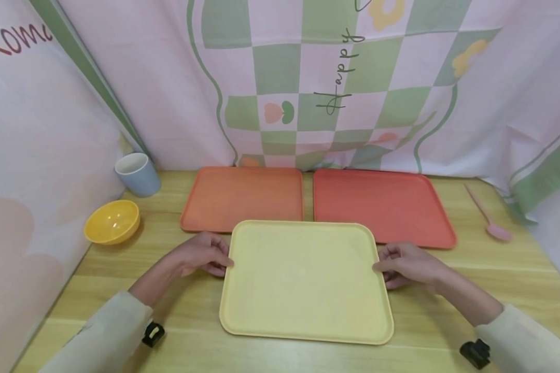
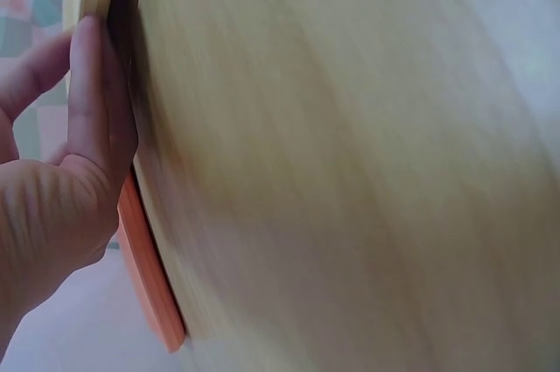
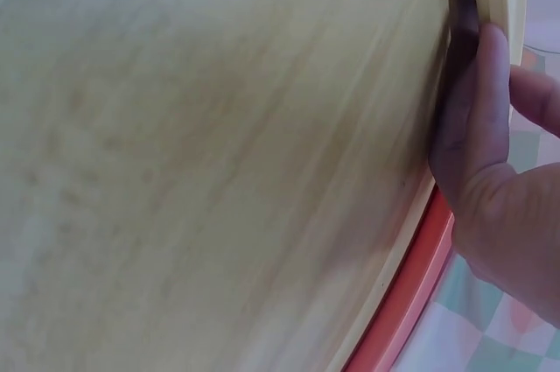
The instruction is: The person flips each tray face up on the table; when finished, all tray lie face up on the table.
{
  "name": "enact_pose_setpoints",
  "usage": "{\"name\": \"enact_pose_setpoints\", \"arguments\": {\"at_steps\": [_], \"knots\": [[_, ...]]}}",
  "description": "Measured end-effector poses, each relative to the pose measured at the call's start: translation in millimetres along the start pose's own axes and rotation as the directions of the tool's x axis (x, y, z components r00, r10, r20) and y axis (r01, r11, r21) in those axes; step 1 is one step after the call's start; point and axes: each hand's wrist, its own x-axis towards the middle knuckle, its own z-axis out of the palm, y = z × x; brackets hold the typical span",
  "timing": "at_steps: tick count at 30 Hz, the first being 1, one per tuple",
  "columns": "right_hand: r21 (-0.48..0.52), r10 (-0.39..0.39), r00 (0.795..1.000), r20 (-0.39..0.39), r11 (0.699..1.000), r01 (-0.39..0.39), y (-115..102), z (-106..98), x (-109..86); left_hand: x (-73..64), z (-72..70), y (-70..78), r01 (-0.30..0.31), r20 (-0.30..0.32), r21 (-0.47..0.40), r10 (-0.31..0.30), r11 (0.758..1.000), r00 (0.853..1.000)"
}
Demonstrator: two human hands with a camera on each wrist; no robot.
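A pale yellow rectangular tray (image 1: 303, 282) lies face up between the two hands, close over the wooden table. My left hand (image 1: 207, 255) pinches its left edge, thumb on the rim and fingers beneath. On the opposite edge my right hand (image 1: 408, 267) grips in the same way. Both wrist views show the tray's side between thumb and fingers, with a shadowed gap under it. Behind it are an orange tray (image 1: 247, 199) on the left and a red tray (image 1: 378, 207) on the right; the yellow tray's far edge overlaps their near edges in the head view.
At the left stand a light blue cup (image 1: 142, 178) and a yellow bowl (image 1: 112, 224). A pink spoon (image 1: 490, 220) lies at the far right of the wooden table (image 1: 191, 321). Printed cloth (image 1: 280, 67) hangs behind and along the sides.
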Motion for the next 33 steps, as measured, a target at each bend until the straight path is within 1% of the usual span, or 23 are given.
{"name": "enact_pose_setpoints", "arguments": {"at_steps": [7, 10, 15, 22, 26, 33], "knots": [[0.0, 0.011, 0.999, 0.035, 1.0, -0.011, 2.3, -3.9, -3.9, -4.5, 0.3, 2.7, 0.011, 0.046, 0.048, -0.013, 0.999, 0.999], [-0.012, 0.013, 0.999, 0.049, 1.0, -0.013, 3.5, -4.6, -5.3, -4.7, 0.1, 1.4, 0.009, 0.064, 0.057, -0.013, 0.998, 0.998], [-0.029, 0.023, 0.997, 0.074, 0.999, -0.021, 5.5, -5.2, -7.6, -4.8, 0.5, -0.9, 0.018, 0.075, 0.061, -0.023, 0.998, 0.997], [-0.033, 0.024, 0.995, 0.096, 0.999, -0.021, 6.5, -4.4, -9.2, -7.6, 3.4, 2.5, 0.039, 0.094, 0.084, -0.047, 0.996, 0.994], [-0.043, 0.026, 0.993, 0.116, 0.999, -0.021, 7.9, -4.2, -9.2, -8.4, 3.7, 3.1, 0.05, 0.094, 0.104, -0.06, 0.993, 0.994], [-0.038, 0.02, 0.989, 0.143, 0.999, -0.015, 8.8, -6.0, -8.2, -8.2, 2.6, 2.7, 0.048, 0.105, 0.107, -0.059, 0.993, 0.993]]}}
